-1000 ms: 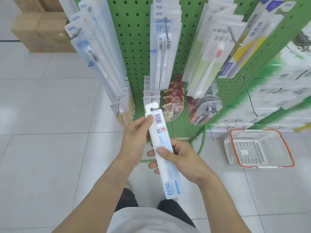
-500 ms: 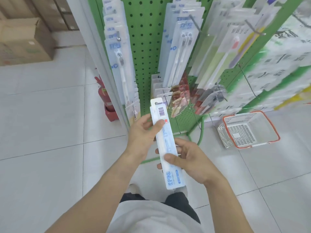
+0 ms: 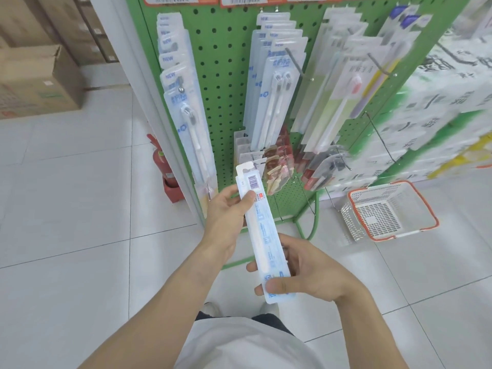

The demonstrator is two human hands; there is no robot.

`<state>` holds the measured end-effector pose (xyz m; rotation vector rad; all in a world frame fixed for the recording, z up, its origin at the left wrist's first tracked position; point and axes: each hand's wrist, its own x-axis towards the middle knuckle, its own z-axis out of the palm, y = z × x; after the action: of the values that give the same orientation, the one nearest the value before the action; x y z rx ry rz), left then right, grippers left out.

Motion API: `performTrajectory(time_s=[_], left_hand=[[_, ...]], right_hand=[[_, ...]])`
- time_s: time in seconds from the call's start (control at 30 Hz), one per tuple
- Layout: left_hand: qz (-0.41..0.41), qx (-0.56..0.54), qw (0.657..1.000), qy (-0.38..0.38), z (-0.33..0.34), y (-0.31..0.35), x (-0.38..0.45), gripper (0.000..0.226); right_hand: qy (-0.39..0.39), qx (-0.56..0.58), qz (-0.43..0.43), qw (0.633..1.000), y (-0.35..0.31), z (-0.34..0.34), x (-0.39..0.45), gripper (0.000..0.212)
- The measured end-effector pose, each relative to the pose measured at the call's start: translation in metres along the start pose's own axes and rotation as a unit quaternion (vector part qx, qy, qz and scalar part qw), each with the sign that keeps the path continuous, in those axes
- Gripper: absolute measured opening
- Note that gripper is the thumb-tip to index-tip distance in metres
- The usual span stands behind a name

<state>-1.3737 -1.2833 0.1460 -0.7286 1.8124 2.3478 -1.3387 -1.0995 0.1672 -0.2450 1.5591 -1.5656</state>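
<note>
I hold a long white and blue toothbrush pack [image 3: 262, 230] in front of me, barcode side up, its hang tab pointing at the rack. My left hand [image 3: 226, 217] pinches its upper part, thumb on the face below the barcode. My right hand [image 3: 300, 272] grips the lower end, thumb across the front and fingers behind. The green pegboard rack [image 3: 226, 75] stands just beyond, with rows of hanging toothbrush packs [image 3: 274, 83].
A white mesh basket with an orange rim [image 3: 391, 211] sits on the tiled floor at the right of the rack. A red fire extinguisher [image 3: 162, 161] stands left of the rack's white post. Cardboard boxes [image 3: 37, 81] are stacked at the far left.
My view has tilted up and swung left, so more of the rack and the extinguisher show. My right hand slid down to the pack's lower end. The left hand keeps its pinch.
</note>
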Motion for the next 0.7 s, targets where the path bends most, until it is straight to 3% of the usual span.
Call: performTrajectory(time_s=[0.17, 0.3, 0.43, 0.53, 0.7], left_hand=[[-0.019, -0.024, 0.998, -0.05, 0.011, 0.007, 0.003, 0.025], [-0.072, -0.126, 0.983, -0.114, 0.013, 0.011, 0.002, 0.018], [-0.104, -0.203, 0.966, -0.124, 0.011, 0.016, 0.001, 0.028], [-0.085, -0.163, 0.979, -0.089, 0.01, 0.02, 0.0, 0.033], [-0.032, -0.048, 0.998, -0.016, 0.014, 0.012, 0.0, 0.044]], right_hand=[[0.007, 0.037, -0.021, 0.999, 0.001, -0.01, 0.004, 0.05], [0.002, 0.067, 0.003, 0.998, 0.006, -0.015, 0.011, 0.044], [-0.002, 0.077, 0.005, 0.997, 0.003, -0.021, 0.02, 0.041], [0.032, 0.058, -0.008, 0.998, 0.001, -0.025, 0.028, 0.039], [0.106, -0.044, -0.017, 0.993, 0.006, -0.031, 0.038, 0.056]])
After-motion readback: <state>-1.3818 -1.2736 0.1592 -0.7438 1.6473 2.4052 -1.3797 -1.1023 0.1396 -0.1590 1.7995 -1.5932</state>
